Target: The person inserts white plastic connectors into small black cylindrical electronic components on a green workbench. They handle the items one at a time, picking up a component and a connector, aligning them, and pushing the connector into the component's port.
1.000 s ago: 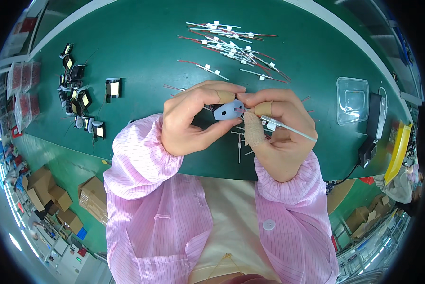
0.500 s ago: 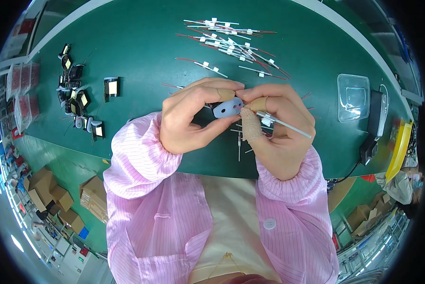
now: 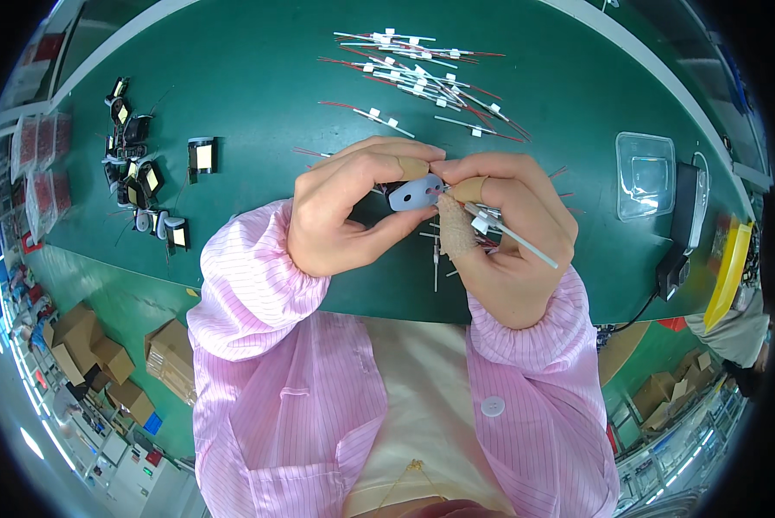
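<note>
My left hand is closed round a small part with a pale blue-grey oval end cap. Several round holes show in the cap, which faces me. Between thumb and fingers of my right hand is a thin wire lead with a white sleeve and a small white tag. The lead's inner end is at the cap's right side, where my fingertips hide it; whether it sits in a hole I cannot tell. Tan coverings wrap some fingertips, and a bandage-like wrap covers my right thumb.
Many similar tagged wire leads lie at the table's far middle, some under my hands. Black parts with pale pads cluster on the left, one part apart. Right: a clear plastic tray, a black device and a yellow bin.
The lead in my right hand has tilted, its outer end dropping slightly toward me. Both hands stay at nearly the same place around the cap.
</note>
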Motion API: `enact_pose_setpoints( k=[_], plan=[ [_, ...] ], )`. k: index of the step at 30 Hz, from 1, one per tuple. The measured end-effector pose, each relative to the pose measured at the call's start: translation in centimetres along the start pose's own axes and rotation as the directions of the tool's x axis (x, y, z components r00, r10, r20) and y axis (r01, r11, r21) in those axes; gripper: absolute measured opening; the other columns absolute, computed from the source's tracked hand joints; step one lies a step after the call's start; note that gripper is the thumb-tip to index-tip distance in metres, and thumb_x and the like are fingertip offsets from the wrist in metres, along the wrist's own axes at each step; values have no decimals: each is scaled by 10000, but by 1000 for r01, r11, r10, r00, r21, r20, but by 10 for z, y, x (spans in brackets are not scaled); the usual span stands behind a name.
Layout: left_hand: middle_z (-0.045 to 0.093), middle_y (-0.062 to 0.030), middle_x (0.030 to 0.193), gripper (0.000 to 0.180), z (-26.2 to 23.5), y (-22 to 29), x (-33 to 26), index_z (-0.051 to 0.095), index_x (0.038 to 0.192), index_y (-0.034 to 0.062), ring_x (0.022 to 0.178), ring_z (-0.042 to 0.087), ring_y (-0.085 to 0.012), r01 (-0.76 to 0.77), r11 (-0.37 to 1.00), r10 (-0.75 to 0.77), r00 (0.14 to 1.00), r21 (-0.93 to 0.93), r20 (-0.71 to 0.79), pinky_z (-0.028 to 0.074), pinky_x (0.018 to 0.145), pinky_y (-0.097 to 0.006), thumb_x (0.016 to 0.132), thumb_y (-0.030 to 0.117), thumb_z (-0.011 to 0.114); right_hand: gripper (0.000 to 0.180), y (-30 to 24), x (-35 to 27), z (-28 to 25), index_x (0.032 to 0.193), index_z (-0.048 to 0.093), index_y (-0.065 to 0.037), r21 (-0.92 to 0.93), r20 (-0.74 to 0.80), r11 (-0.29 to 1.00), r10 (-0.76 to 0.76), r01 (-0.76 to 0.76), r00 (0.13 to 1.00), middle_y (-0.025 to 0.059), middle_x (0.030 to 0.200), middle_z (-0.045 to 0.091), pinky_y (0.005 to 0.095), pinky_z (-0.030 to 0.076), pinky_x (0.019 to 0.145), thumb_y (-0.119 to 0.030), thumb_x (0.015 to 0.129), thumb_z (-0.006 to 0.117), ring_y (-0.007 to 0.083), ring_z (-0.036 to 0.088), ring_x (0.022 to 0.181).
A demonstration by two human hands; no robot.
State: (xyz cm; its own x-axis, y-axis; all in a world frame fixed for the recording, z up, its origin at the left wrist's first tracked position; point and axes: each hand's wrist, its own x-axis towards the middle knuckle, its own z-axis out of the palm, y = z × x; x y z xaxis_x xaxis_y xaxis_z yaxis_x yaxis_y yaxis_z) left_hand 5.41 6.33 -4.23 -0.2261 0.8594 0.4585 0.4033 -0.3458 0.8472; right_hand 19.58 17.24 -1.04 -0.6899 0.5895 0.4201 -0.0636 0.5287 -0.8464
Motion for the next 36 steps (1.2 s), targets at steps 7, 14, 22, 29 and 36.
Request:
enact_pose_setpoints(
  k=[7,14,22,29,36],
  plan=[
    [631,-276,1072,373,0,0,0,528,1033,-41,1049,624,-380,-13,1000,13,1000,7,-8,524,845,-428,714,-106,709,186,2,0,0,777,605,27,6,5,1000,-21,21,1000,127,887,636,280,518,579,127,646,692,214,652,716],
    [639,-258,1051,349,1,1,2,553,1010,-39,992,644,-353,-27,999,28,999,43,-29,530,808,-406,708,-88,721,189,1,1,-2,785,608,22,-21,37,999,-25,26,999,120,887,630,284,520,584,119,652,700,216,651,720],
    [652,-162,944,384,8,0,2,565,951,-2,824,639,-284,-22,1000,23,993,9,-117,520,698,-347,628,-64,763,187,-5,1,-3,822,624,9,-5,109,996,92,-92,990,95,837,586,274,470,568,85,673,708,183,577,679],
    [621,-177,1037,392,3,1,-1,550,1030,-15,902,609,-257,56,998,-57,993,-9,-103,507,734,-321,692,-48,747,152,-18,3,-15,941,653,25,442,198,743,465,-502,863,77,870,612,235,456,574,68,795,649,105,568,686],
    [583,-200,1194,456,-8,9,7,570,1157,-65,1012,586,-280,40,995,-45,997,88,57,502,796,-326,742,35,729,137,-12,4,-15,940,663,44,262,235,853,398,-452,887,82,812,641,235,471,559,85,814,625,114,616,641]
  ],
)
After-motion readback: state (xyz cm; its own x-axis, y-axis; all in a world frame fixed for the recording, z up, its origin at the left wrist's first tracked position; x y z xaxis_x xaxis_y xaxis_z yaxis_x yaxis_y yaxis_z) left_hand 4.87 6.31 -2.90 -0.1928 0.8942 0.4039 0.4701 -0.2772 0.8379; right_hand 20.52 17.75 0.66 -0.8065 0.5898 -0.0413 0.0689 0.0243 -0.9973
